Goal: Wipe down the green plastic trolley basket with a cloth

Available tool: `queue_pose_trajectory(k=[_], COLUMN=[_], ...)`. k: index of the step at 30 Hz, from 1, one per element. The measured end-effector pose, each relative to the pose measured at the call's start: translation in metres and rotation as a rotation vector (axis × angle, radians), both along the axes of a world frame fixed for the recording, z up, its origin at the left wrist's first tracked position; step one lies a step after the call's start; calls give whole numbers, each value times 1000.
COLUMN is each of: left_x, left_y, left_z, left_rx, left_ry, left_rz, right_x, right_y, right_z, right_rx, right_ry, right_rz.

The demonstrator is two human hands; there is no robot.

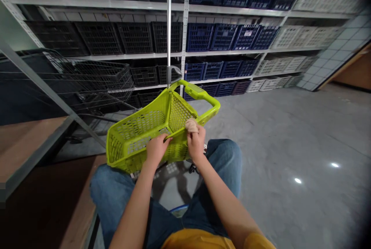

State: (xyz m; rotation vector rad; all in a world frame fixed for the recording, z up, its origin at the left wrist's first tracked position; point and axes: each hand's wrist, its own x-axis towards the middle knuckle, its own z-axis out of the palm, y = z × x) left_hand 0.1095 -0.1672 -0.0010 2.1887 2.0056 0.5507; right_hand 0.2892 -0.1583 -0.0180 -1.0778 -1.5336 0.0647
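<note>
A lime-green plastic shopping cart (145,119) with perforated walls stands in front of my knees, its handle toward the right. My left hand (156,149) is closed over the cart's near rim, thumb on the inner side. In my right hand (197,144) is a bunched beige cloth (191,125), pressed at the same rim nearer the handle (207,98). A metal pole (169,25) with a grey clamp rises from the cart's far corner. The basket's inside shows bare, perforated plastic.
Shelves behind the cart carry rows of black crates (136,36), blue crates (199,36) and white crates (285,36). A dark wire shopping cart (116,77) stands at the left, near a metal-framed wooden surface (29,137). Grey floor (290,137) stretches to the right.
</note>
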Motion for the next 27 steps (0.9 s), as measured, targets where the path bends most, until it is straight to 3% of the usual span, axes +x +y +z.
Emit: queue_pose_trajectory(k=[2, 4, 8, 11, 17, 22, 27], left_x=[0, 0, 1, 3, 1, 2, 2], left_y=[1, 2, 2, 2, 3, 3, 3], left_z=[0, -1, -1, -2, -3, -7, -9], left_rx=[-10, -15, -7, 3, 25, 31, 57], left_ry=[-11, -17, -8, 14, 29, 19, 38], left_rz=[12, 16, 3, 10, -4, 5, 0], right_x=[-11, -8, 25, 29, -1, 22, 4], right_y=[-3, -2, 8, 9, -4, 2, 1], right_z=[-3, -9, -15, -18, -29, -24, -32], right_rx=[-21, -14, 59, 87, 51, 55, 19], right_ry=[-45, -119, -67, 49, -127, 24, -125], right_rz=[112, 115, -143, -286, 26, -248, -16])
